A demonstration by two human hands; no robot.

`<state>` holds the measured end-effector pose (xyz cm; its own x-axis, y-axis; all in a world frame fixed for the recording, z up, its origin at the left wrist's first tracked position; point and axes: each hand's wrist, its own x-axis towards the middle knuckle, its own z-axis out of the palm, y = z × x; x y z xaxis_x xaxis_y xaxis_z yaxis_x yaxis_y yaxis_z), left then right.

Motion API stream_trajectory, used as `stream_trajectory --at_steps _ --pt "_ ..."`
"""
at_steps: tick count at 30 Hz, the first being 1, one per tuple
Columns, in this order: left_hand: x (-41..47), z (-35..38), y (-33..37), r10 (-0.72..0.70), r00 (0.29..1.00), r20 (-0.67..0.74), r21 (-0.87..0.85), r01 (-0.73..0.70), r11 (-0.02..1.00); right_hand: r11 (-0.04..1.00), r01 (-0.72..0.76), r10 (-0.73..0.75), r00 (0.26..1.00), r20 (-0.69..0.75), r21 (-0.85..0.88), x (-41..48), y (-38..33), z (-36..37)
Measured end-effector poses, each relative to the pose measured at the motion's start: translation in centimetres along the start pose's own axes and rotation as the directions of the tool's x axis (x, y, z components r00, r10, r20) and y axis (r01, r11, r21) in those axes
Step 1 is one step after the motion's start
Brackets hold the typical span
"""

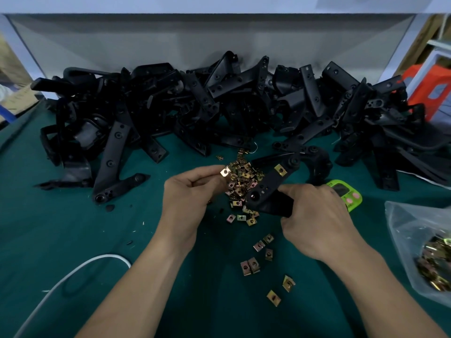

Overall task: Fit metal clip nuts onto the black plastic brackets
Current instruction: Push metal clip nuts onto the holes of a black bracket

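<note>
My left hand (188, 191) pinches one brass-coloured clip nut (225, 172) between thumb and fingertips, just above a heap of loose clip nuts (241, 184) on the green mat. My right hand (314, 213) grips a black plastic bracket (271, 189) by its lower edge and holds it tilted over the heap. One clip nut (280, 170) sits on the bracket's upper arm. The pinched nut is a short way left of the bracket and apart from it.
A long pile of black brackets (219, 106) fills the back of the green mat (73, 240). More clip nuts (258, 254) lie scattered toward me. A green timer (346, 193) sits behind my right hand, a plastic bag of nuts (424, 245) at the right, a white cable (73, 272) at the left.
</note>
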<state>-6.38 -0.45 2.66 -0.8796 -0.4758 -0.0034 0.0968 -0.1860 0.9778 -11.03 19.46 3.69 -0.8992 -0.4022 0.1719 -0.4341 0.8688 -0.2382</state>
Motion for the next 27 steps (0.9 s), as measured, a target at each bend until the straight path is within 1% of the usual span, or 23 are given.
stream_trajectory --at_steps 5,11,16,19,23,27 --pt "-0.05 0.0 0.08 0.013 0.999 0.029 -0.014 -0.013 1.0 1.0 0.001 -0.001 1.0 0.012 0.02 0.06 0.17 0.27" --pt "-0.19 0.0 -0.12 0.03 0.995 0.091 0.012 -0.031 0.999 1.0 -0.006 0.005 0.999 -0.032 -0.013 0.23 0.22 0.35" --pt "-0.27 0.04 -0.42 0.032 0.986 0.166 0.032 -0.038 0.999 0.999 0.039 -0.039 0.999 -0.004 -0.022 0.23 0.23 0.31" --pt "-0.24 0.04 -0.52 0.043 0.978 0.203 0.05 -0.054 0.997 0.994 0.07 -0.07 0.998 0.01 -0.089 0.33 0.36 0.31" --pt "-0.39 0.05 -0.42 0.051 0.97 0.239 0.091 -0.075 0.993 0.989 0.062 -0.068 0.997 -0.038 -0.136 0.34 0.52 0.15" --pt "-0.56 0.07 -0.34 0.042 0.948 0.315 0.113 -0.081 0.99 0.993 0.071 -0.077 0.995 -0.064 -0.097 0.56 0.83 0.32"
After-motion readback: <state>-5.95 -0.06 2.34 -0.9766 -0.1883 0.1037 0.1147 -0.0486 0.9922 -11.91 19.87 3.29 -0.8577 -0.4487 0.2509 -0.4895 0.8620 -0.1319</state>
